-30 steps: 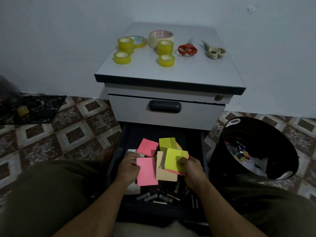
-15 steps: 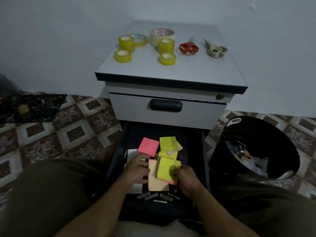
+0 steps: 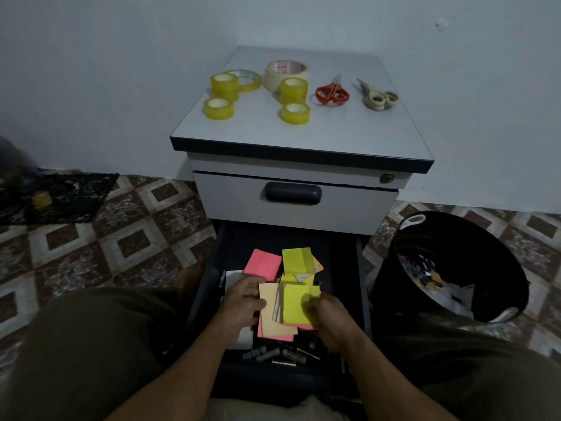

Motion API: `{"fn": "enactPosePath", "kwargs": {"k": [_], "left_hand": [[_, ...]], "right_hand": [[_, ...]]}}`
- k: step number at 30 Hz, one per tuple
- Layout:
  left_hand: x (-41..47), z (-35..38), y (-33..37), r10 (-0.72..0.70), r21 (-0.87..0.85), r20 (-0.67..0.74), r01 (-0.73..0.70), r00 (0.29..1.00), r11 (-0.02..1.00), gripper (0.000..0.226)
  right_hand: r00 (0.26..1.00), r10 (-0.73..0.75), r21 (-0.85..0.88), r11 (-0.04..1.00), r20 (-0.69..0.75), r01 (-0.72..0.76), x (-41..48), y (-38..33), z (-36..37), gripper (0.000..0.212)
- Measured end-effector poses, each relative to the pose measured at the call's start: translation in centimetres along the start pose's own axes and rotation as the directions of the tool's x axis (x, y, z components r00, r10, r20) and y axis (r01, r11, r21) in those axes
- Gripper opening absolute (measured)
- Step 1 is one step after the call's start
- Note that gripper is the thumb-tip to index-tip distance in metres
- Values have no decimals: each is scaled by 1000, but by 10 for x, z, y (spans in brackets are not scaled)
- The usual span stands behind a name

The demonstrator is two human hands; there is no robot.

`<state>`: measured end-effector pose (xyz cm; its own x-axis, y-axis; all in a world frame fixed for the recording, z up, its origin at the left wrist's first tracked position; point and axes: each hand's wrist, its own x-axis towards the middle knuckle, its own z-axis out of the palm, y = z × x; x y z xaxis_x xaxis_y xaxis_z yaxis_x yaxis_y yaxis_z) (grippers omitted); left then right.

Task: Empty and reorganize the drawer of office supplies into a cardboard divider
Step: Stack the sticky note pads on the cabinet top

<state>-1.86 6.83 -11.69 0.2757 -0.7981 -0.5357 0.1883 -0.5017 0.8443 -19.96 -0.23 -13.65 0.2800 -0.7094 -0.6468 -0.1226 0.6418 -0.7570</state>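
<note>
The dark lower drawer point(image 3: 362, 287) of a small grey cabinet stands pulled out between my knees. Over it I hold a stack of sticky note pads. My left hand point(image 3: 243, 302) grips the tan pad point(image 3: 270, 314) with a pink pad beneath it. My right hand point(image 3: 326, 317) grips the yellow-green pad point(image 3: 297, 302), which overlaps the tan one. A loose pink pad point(image 3: 262, 264) and a yellow pad point(image 3: 297, 259) lie deeper in the drawer. Pens and small items point(image 3: 273, 354) lie at the drawer's near end.
On the cabinet top point(image 3: 303, 132) sit several tape rolls point(image 3: 218, 108), red scissors point(image 3: 332, 93) and beige scissors point(image 3: 379, 95). A black bin point(image 3: 449, 268) with scraps stands right of the drawer. The upper drawer point(image 3: 293, 194) is closed. Tiled floor lies to the left.
My hands have drawn together, sliding the pink, tan and yellow-green pads into one overlapping stack; the pink pad is now mostly hidden under the tan one.
</note>
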Motion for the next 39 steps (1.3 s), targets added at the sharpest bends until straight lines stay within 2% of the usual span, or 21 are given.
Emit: {"fn": "enactPosePath", "kwargs": {"k": [3, 7, 13, 21, 26, 31, 35, 39], "left_hand": [[0, 0, 1, -9, -62, -6, 9, 1000, 998, 43], [-4, 2, 4, -24, -135, -2, 24, 1000, 991, 39], [-14, 2, 5, -133, 23, 120, 131, 984, 991, 57], [-11, 5, 7, -78, 34, 77, 76, 994, 997, 63], [-13, 3, 11, -65, 52, 61, 62, 996, 997, 65], [-18, 6, 20, -61, 19, 96, 59, 994, 998, 65], [-28, 7, 38, -15, 11, 128, 14, 992, 1000, 67], [-47, 11, 69, 70, -15, 156, -69, 985, 998, 65]], "right_hand": [[997, -5, 21, 1000, 72, 3, -3, 3, 3, 26], [998, -40, 38, 999, 50, 39, 0, 6, 2, 23], [999, -29, 11, 1000, 18, 29, 6, 11, -2, 26], [998, -46, -168, 984, 49, 54, 5, 9, -2, 20], [996, -67, -232, 971, -56, 53, 1, 3, -5, 17], [996, -86, -190, 978, 10, 86, -13, -8, 1, 25], [985, -171, -183, 969, -11, 166, -30, -27, 1, 42], [959, -284, -175, 945, -25, 275, -57, -67, -1, 41]]}}
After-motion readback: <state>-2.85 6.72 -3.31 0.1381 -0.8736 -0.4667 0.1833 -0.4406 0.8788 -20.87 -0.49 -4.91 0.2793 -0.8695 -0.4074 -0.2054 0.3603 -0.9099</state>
